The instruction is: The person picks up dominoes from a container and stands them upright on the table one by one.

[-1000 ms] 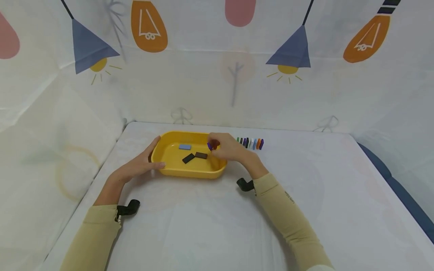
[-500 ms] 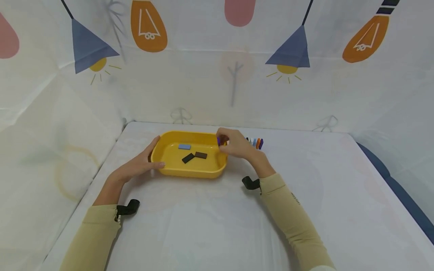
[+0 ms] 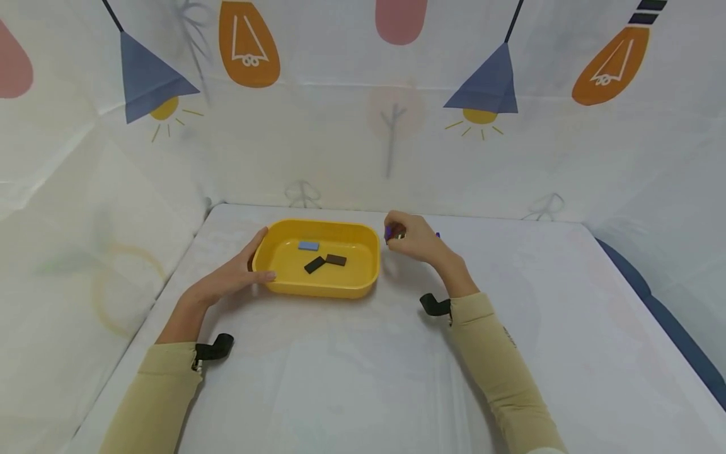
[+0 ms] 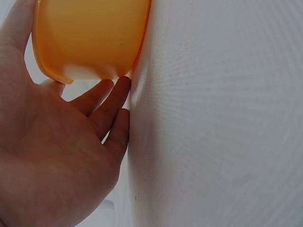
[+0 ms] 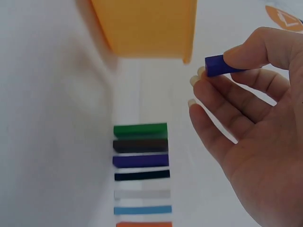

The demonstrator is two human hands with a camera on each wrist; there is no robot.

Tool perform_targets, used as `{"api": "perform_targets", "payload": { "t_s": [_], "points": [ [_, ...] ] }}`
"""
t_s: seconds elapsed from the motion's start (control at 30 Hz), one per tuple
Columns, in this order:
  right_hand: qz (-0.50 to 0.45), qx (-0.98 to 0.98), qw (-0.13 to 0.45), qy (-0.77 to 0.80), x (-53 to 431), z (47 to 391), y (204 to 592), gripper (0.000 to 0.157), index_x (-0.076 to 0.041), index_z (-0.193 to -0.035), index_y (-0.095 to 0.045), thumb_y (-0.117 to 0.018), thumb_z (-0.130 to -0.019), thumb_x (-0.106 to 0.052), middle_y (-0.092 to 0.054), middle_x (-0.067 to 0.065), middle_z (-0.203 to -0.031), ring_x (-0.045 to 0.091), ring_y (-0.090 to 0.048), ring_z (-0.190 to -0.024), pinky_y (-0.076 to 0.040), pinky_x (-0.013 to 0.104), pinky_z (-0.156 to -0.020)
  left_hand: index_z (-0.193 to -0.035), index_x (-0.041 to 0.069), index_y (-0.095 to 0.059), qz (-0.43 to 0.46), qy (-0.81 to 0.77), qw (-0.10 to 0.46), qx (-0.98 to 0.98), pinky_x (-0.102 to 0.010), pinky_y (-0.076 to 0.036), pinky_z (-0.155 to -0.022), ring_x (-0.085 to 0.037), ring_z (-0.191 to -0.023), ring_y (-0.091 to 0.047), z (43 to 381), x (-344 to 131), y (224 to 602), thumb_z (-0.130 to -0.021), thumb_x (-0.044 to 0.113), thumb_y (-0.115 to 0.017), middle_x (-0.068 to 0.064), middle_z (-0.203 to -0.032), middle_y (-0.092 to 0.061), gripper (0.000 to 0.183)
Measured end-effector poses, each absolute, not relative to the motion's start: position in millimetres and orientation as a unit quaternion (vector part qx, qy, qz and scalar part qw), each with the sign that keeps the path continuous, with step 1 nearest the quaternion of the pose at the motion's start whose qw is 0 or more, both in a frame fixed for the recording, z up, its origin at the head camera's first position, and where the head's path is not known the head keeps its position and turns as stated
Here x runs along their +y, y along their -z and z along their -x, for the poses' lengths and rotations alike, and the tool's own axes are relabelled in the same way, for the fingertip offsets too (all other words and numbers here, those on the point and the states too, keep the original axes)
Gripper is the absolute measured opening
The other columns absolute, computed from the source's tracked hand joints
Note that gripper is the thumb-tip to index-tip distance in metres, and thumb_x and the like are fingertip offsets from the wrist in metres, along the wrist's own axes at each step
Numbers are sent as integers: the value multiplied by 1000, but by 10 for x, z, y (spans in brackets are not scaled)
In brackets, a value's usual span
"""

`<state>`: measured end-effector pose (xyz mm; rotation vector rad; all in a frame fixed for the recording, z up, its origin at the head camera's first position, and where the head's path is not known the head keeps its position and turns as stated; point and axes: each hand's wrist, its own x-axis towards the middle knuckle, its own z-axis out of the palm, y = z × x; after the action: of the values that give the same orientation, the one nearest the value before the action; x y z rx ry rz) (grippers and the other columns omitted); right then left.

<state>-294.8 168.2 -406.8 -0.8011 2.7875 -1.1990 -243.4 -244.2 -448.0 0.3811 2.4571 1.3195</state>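
Note:
A shallow yellow tray [image 3: 317, 291] stands toward the back of the white table. My left hand [image 3: 229, 279] holds its left end, with the thumb over the rim; in the left wrist view, fingers [image 4: 110, 105] touch the tray's outer end wall. Between thumb and fingers my right hand [image 3: 418, 239] pinches a violet-blue domino [image 5: 216, 65], above the table just right of the tray. Inside the tray lie a light blue domino [image 3: 309, 246], a black domino [image 3: 314, 265] and a brown domino [image 3: 336, 260].
Below the right hand, the right wrist view shows a row of spaced dominoes on edge, among them a green domino [image 5: 140, 130], a purple domino [image 5: 140, 161] and an orange domino [image 5: 144, 224]. In the head view the hand hides most of them. A patterned white cloth [image 3: 340, 151] rises behind.
My right hand has moved right, from over the tray to beside it, still pinching the violet-blue domino. It now covers most of the row. The left hand and tray have stayed put.

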Motion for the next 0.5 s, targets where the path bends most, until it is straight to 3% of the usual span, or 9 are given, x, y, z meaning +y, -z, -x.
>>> {"api": "perform_targets", "payload": {
  "t_s": [0.5],
  "points": [
    [208,897,-23,390,2016,2964,4137,22,-11,-97,-59,-60,-76,-3,-64,9,-95,25,-64,-94,-52,40,-83,-155,46,12,-133,-466,163,859,-71,-4,-118,-34,-156,5,2444,-2439,4487,-90,38,-70,1,-169,11,104]
  ]
}}
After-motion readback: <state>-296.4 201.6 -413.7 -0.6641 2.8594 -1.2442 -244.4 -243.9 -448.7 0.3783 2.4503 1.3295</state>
